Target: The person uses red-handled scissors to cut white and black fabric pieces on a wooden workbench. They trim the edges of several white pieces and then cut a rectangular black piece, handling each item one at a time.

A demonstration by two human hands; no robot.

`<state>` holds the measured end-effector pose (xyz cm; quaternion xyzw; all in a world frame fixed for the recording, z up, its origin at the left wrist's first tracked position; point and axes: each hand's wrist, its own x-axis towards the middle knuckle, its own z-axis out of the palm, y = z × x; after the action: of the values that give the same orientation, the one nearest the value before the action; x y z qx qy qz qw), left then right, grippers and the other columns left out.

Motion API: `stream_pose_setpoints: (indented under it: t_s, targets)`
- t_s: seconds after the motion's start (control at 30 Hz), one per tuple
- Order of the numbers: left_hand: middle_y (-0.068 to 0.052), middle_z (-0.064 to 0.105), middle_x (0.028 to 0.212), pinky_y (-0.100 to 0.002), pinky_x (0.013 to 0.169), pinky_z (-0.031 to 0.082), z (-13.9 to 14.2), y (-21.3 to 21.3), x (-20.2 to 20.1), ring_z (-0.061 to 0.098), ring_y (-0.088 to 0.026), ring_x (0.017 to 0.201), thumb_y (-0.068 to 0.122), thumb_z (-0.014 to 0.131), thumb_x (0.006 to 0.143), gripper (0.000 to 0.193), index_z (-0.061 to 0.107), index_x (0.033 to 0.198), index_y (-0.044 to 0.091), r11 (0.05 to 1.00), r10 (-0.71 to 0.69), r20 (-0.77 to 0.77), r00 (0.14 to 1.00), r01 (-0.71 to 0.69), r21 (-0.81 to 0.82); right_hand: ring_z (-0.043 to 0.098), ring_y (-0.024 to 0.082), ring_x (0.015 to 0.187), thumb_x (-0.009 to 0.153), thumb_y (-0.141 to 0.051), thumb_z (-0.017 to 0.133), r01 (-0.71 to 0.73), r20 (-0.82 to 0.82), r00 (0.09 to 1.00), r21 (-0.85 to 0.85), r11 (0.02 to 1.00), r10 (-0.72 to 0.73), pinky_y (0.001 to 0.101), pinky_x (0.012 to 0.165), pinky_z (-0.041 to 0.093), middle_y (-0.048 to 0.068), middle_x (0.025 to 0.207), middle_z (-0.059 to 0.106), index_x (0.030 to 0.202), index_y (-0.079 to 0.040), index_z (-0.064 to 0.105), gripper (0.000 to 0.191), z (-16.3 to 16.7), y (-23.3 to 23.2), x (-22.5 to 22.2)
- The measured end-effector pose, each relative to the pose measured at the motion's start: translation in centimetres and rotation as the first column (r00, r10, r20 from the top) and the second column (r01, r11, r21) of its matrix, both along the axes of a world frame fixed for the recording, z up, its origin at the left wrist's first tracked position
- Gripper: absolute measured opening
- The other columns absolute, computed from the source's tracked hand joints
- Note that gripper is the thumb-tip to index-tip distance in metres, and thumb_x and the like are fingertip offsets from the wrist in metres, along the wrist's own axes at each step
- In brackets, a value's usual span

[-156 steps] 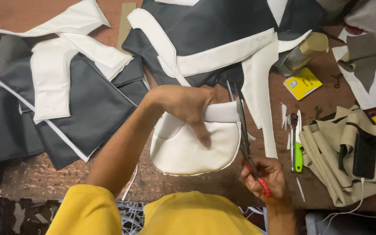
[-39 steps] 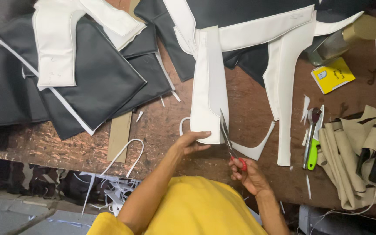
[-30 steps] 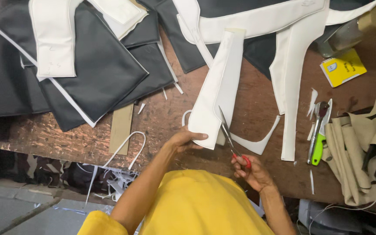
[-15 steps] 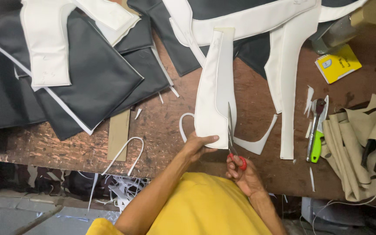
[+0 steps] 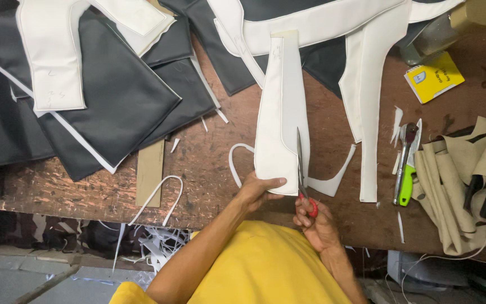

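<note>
Head view: two hands, left [image 5: 257, 188] gripping one white panel [image 5: 279, 112], right [image 5: 316, 222] closed around one scissors [image 5: 302, 174].

I count two hands at the near edge: my left hand [image 5: 257, 190] pinching one long white folded piece [image 5: 279, 112], my right hand [image 5: 317, 225] closed round one pair of red-handled scissors [image 5: 302, 174]. Just right of the right hand lies one curved white offcut [image 5: 333, 180], and beyond it one tall white strip [image 5: 369, 112]. Further right I make out one green-handled knife [image 5: 405, 180] and one yellow booklet [image 5: 434, 77] (the tan fabric heap there I cannot split into pieces). Left of the left hand: two thin white loops [image 5: 161, 197], one cardboard strip [image 5: 150, 171], and at least three dark panels [image 5: 113, 101].
</note>
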<state>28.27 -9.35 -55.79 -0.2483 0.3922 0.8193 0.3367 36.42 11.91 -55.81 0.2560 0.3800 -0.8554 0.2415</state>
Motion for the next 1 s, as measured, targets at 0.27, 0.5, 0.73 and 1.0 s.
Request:
stream_pose_setpoints:
  t_s: [0.27,0.5,0.73,1.0]
  targets:
    - [-0.013,0.074,0.112,-0.04,0.072,0.064,-0.4,-3.6,-0.7,0.073,-0.026,0.095,0.003,0.082,0.079,0.052,0.063,0.127,0.001,0.997,-0.077,-0.062,0.995,0.077,0.0,0.049,0.009,0.052,0.09,-0.034,0.077,-0.187,-0.004,0.982,-0.061,0.98,0.187,0.0304,0.06,0.046,0.001,0.072,0.059,0.096,0.001,0.068,0.036,0.6,2.2,0.1]
    - [-0.01,0.072,0.112,-0.039,0.068,0.067,0.3,-9.4,-0.4,0.073,-0.022,0.095,-0.003,0.085,0.069,0.067,0.059,0.131,0.003,0.971,-0.23,-0.144,0.962,0.236,0.027,0.05,0.007,0.05,0.088,-0.035,0.079,-0.402,-0.089,0.915,-0.125,0.907,0.393,0.0281,0.057,0.044,0.0,0.069,0.06,0.095,0.002,0.069,0.038,0.7,3.2,-0.5]
    - [-0.014,0.072,0.112,-0.041,0.072,0.067,0.3,-10.6,-0.1,0.073,-0.024,0.095,-0.004,0.086,0.068,0.071,0.057,0.133,0.002,0.971,-0.239,-0.13,0.962,0.238,-0.027,0.053,0.007,0.052,0.089,-0.034,0.08,-0.443,-0.129,0.895,-0.161,0.882,0.426,0.0259,0.058,0.044,0.002,0.07,0.064,0.098,0.003,0.07,0.039,0.5,2.2,-0.6]
    - [-0.01,0.073,0.115,-0.038,0.088,0.065,0.6,-10.4,-0.5,0.072,-0.021,0.105,-0.005,0.087,0.064,0.08,0.055,0.136,0.006,0.975,-0.22,-0.183,0.958,0.214,-0.051,0.055,0.007,0.052,0.085,-0.034,0.082,-0.431,-0.102,0.902,-0.169,0.886,0.419,0.0274,0.057,0.047,0.001,0.071,0.065,0.098,0.003,0.07,0.041,0.6,2.2,-0.3]
